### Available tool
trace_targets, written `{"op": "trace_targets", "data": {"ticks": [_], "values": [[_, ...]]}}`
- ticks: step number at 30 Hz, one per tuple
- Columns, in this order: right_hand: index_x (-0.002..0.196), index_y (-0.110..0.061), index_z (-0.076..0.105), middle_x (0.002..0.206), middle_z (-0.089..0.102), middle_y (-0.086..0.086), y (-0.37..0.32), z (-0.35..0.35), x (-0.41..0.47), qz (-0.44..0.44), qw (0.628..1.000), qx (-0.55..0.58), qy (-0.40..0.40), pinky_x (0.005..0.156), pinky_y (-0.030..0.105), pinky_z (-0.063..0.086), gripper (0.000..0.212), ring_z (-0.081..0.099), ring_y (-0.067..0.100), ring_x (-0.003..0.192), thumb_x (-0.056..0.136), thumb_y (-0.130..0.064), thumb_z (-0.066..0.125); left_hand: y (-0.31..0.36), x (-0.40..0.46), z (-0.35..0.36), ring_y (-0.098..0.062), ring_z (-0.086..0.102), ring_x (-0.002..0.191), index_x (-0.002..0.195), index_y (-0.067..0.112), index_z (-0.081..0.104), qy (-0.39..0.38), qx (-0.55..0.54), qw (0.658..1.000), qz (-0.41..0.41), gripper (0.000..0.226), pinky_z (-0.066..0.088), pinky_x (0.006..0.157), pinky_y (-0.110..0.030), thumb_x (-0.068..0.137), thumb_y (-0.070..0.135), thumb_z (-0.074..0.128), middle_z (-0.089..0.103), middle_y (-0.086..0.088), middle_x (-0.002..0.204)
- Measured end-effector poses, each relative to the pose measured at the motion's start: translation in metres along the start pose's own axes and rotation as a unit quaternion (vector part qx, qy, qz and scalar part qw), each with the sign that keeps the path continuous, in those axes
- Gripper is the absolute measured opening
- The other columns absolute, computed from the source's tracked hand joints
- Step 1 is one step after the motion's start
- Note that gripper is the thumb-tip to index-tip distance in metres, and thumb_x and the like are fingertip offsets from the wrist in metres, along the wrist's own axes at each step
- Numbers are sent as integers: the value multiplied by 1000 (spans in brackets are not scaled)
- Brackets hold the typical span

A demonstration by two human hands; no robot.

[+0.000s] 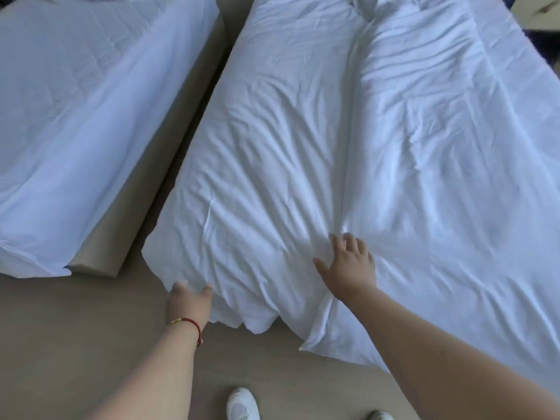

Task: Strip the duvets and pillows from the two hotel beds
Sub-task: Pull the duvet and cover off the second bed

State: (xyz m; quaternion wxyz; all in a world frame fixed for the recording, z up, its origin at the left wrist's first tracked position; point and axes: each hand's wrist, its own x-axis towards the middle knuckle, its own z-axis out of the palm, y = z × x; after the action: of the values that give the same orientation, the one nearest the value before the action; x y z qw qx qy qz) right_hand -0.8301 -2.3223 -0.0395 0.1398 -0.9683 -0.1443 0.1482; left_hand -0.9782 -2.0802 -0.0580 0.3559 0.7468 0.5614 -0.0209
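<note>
Stripping looks roughly half done, judging from how things lie: the left bed (pixel 69 122) shows only a flat white sheet over its mattress, with its tan base bare along the right edge and no duvet or pillow on the part in view, while the right bed (pixel 500 237) is covered by its crumpled white duvet (pixel 303 147). Whether pillows remain at the far end of the right bed I cannot tell; a bunched fold (pixel 363 7) sits there at the top of the frame. The duvet lies with its long axis running from the near edge toward the far head of the bed, and its near left corner spills off the foot onto the wooden floor (pixel 75 344). The left hand (pixel 189 301), with a red cord bracelet at the wrist, has its fingers tucked into the cloth at that hanging near edge, seemingly gripping it. The right hand (pixel 348 262) is spread wide, fingers apart, resting flat on the duvet just right of and farther than the left, holding nothing. Left to do, I judge: gather and pull this duvet off.
</note>
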Motion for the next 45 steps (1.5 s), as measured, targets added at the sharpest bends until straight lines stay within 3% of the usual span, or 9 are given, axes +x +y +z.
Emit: {"op": "trace_targets", "data": {"ticks": [5, 12, 19, 24, 31, 37, 40, 43, 45], "values": [[153, -30, 4, 160, 6, 3, -57, 46, 5, 9, 998, -33, -55, 119, 45, -4, 75, -1, 22, 147, 91, -66, 26, -14, 74, -37, -34, 38, 136, 149, 8, 27, -31, 18, 999, 11, 78, 37, 108, -46, 88, 42, 62, 32, -12, 152], [151, -37, -1, 160, -8, 6, -115, 84, 23, 40, 995, -57, -66, 116, 53, -7, 77, -13, 28, 146, 87, -73, 20, -9, 179, -55, -34, 42, 133, 149, 11, 25, -77, -6, 997, 18, 87, 37, 108, -50, 83, 57, 59, 35, -10, 150], [148, -38, -16, 159, -19, 4, -190, 117, 96, -32, 991, -93, -88, 111, 58, -17, 85, -24, 27, 144, 81, -80, 14, -14, 257, -49, -32, 26, 143, 153, 20, 15, -114, -17, 993, -31, 80, 24, 113, -53, 91, 65, 37, 22, -4, 158], [144, -39, -25, 154, -32, 4, -185, 137, 121, -8, 984, -113, -135, 106, 58, -26, 87, -35, 25, 139, 80, -81, 16, -33, 296, -41, -32, 41, 133, 146, 20, 36, -164, -66, 979, -105, 94, 28, 112, -51, 78, 84, 25, 44, -6, 145], [145, -39, -24, 153, -34, 1, -189, 132, 134, 13, 977, -107, -183, 106, 58, -25, 90, -35, 24, 139, 80, -81, 21, -46, 280, -88, -32, 67, 94, 99, 13, 70, -246, -200, 939, -136, 66, 49, 95, -49, 59, 64, 78, 73, -10, 99], [148, -41, -13, 158, -22, 0, -198, 96, 127, 33, 964, -82, -249, 112, 58, -14, 89, -22, 25, 145, 80, -81, 28, 0, 244, -168, -26, 73, 74, 97, 8, 70, -258, -225, 939, 22, 83, 58, 63, -38, 29, 49, 94, 74, -14, 91], [152, -35, 7, 161, 1, 2, -206, 67, 124, 41, 960, -35, -275, 117, 51, 1, 88, -1, 26, 147, 79, -83, 17, 39, 214, -201, -26, 72, 81, 92, 13, 69, -275, -172, 938, 122, 65, 57, 73, -41, 36, 41, 87, 75, -8, 90], [145, -18, 38, 151, 35, 12, -228, 24, 117, 86, 953, 172, -235, 114, 43, 24, 79, 36, 28, 136, 90, -72, 22, 80, 168, -214, -16, 72, 85, 93, 19, 67, -329, -115, 916, 201, 39, 54, 77, -35, 56, 25, 75, 76, 5, 85], [132, -10, 51, 124, 58, 16, -247, -13, 112, 122, 916, 335, -185, 100, 42, 44, 77, 57, 29, 105, 89, -71, 29, 102, 132, -209, -21, 71, 93, 102, 23, 63, -357, -69, 898, 247, 49, 56, 83, -42, 55, 26, 75, 75, 1, 98]]}}
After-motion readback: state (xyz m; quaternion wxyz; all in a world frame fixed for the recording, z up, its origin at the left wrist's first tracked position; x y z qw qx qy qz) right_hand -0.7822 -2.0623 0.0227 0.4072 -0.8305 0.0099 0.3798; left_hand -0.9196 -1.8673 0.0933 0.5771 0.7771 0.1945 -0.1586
